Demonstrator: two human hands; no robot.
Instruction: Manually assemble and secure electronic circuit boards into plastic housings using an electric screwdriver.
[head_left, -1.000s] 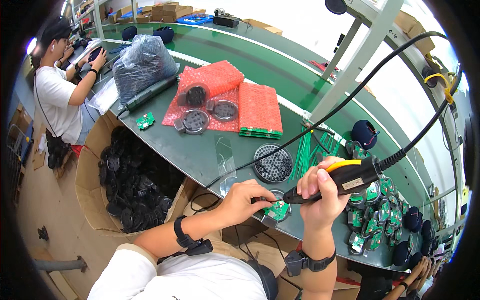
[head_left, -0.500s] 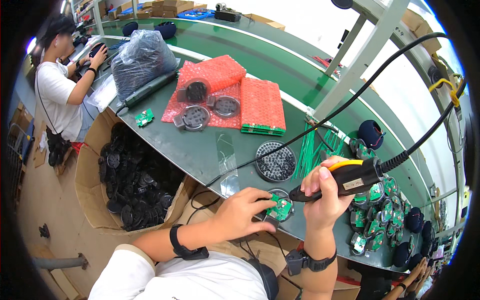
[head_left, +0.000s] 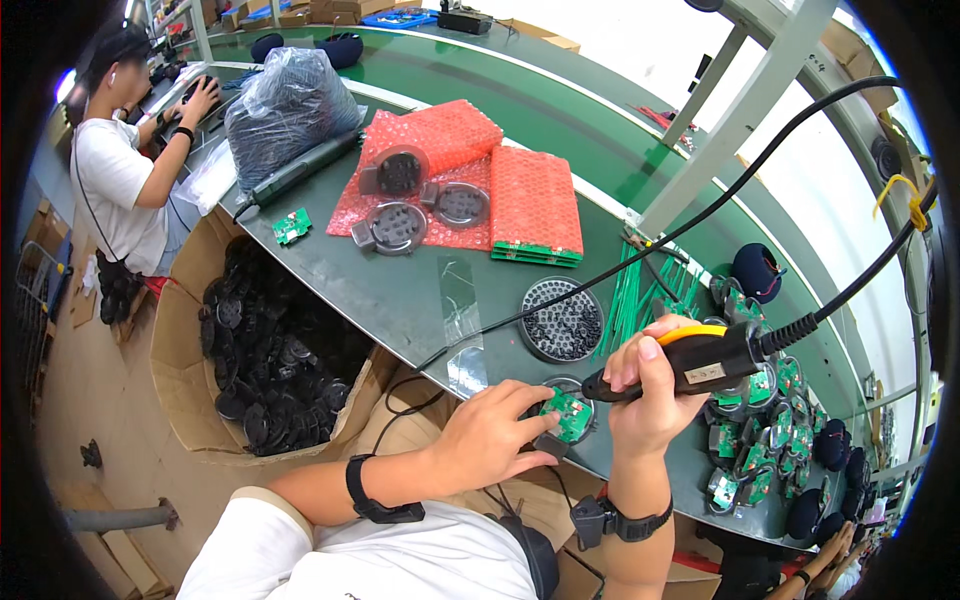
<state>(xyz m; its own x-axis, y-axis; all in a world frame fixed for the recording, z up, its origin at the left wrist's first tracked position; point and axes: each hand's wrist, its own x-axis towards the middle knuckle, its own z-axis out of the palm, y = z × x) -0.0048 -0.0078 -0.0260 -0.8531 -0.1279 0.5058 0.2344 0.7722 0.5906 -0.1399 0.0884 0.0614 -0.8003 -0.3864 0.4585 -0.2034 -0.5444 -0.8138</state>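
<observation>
A green circuit board (head_left: 572, 412) sits in a round dark housing at the table's near edge. My left hand (head_left: 488, 432) grips this assembly from the left, with fingers and thumb around its side. In my right hand (head_left: 648, 395) is a black electric screwdriver (head_left: 712, 362) with a yellow lever, its cable running up to the right. The tool's nose points left, close to the board; whether its tip touches a screw cannot be made out. Just beyond stands a round dish (head_left: 526, 338) of small black parts, with thin green strips (head_left: 620, 312) to its right.
Housings with boards (head_left: 752, 455) are heaped to the right. Red bubble wrap (head_left: 537, 198) and several round housings (head_left: 460, 205) lie farther back. A carton (head_left: 185, 400) of black parts stands left below the table. A co-worker (head_left: 122, 175) sits at far left; a metal post (head_left: 750, 115) rises behind.
The view has shifted slightly, so the table things appear a little to the right. My left hand has tilted the board assembly slightly; my right hand still holds the screwdriver beside it.
</observation>
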